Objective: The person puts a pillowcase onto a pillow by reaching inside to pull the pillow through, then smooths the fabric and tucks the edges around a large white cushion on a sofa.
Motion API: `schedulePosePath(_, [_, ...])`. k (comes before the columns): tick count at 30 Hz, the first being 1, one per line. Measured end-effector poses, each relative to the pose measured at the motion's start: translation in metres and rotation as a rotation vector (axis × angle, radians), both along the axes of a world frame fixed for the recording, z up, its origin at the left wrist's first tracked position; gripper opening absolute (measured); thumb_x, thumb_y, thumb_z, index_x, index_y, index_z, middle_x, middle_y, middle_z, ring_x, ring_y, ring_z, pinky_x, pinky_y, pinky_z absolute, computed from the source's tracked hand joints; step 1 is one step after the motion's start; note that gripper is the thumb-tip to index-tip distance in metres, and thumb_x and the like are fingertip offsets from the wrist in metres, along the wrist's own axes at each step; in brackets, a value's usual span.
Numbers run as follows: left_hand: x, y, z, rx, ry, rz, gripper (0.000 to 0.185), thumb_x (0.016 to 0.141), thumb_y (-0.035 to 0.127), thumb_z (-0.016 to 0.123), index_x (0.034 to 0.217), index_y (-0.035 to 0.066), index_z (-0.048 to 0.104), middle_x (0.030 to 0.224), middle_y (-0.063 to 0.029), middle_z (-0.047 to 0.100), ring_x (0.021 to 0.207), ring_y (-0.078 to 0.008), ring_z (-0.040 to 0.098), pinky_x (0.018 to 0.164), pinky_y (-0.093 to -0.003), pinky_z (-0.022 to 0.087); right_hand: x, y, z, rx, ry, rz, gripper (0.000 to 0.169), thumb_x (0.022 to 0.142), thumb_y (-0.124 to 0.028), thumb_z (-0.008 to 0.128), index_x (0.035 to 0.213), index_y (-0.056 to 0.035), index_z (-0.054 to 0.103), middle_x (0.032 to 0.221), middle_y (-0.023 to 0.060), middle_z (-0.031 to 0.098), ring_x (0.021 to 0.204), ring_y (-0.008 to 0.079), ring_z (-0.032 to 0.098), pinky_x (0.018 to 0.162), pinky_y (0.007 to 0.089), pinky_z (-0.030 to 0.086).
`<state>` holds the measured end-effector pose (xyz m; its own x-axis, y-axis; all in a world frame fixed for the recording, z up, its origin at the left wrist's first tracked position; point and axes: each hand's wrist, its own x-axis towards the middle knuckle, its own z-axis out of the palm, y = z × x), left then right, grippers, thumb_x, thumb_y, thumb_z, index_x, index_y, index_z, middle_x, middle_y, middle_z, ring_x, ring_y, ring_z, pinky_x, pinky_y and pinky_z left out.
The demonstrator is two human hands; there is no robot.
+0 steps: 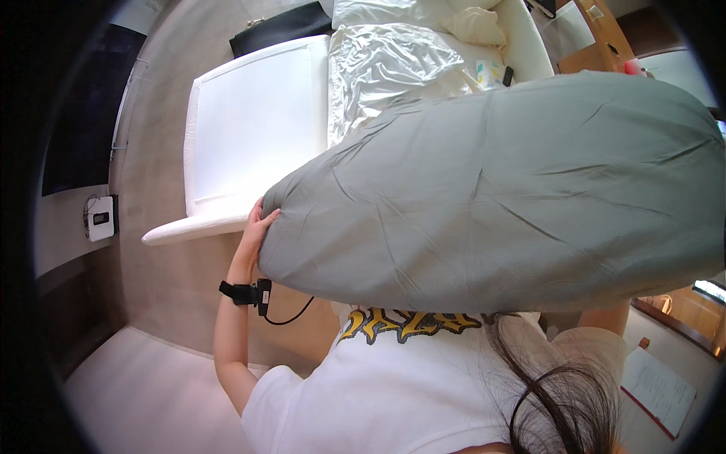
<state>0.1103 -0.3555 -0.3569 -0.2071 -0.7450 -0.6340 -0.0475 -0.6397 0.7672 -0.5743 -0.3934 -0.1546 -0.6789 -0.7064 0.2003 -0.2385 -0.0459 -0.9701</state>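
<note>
A large grey fabric-covered cushion (488,193), long and plump with creases across its cover, spans the view in front of my chest. My left hand (262,218) grips its left end, with the thumb on the near face and the other fingers mostly hidden behind. The right forearm goes up behind the cushion's lower right edge, and my right hand is out of sight there. Beyond the cushion is a white sofa seat section (255,125) with a padded rim. Shiny white fabric (391,74) lies crumpled beside that section.
A patterned packet (488,74) and a dark remote control (507,76) lie on the sofa near its white armrest (527,40). A black folded item (283,28) rests behind the seat section. To the right are a wooden table (610,34) and a paper-topped board (658,391).
</note>
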Motion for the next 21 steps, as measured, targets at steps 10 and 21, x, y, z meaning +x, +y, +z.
schedulePosePath(10, [-0.007, -0.054, 0.031, -0.399, 0.047, 0.175, 0.021, 0.086, 0.012, 0.055, 0.101, -0.002, 0.051, 0.087, -0.0086, 0.061, 0.07, -0.0127, 0.06, 0.061, -0.0245, 0.051, -0.006, 0.029, 0.016, -0.144, -0.062, 0.023, 0.051, 0.082, -0.033, 0.055, 0.123, -0.0051, 0.042, 0.126, 0.0138, 0.039, 0.119, 0.023, 0.037, 0.101, 0.0369, 0.027])
schedulePosePath(21, [-0.04, -0.141, 0.082, -0.761, 0.243, 0.361, 0.014, 0.085, 0.012, 0.056, 0.095, 0.002, 0.059, 0.085, -0.008, 0.063, 0.074, -0.0149, 0.061, 0.065, -0.0273, 0.051, -0.021, 0.055, 0.022, -0.239, -0.159, -0.058, 0.053, 0.083, -0.034, 0.054, 0.124, -0.0043, 0.041, 0.128, 0.014, 0.038, 0.12, 0.0231, 0.036, 0.101, 0.0371, 0.026])
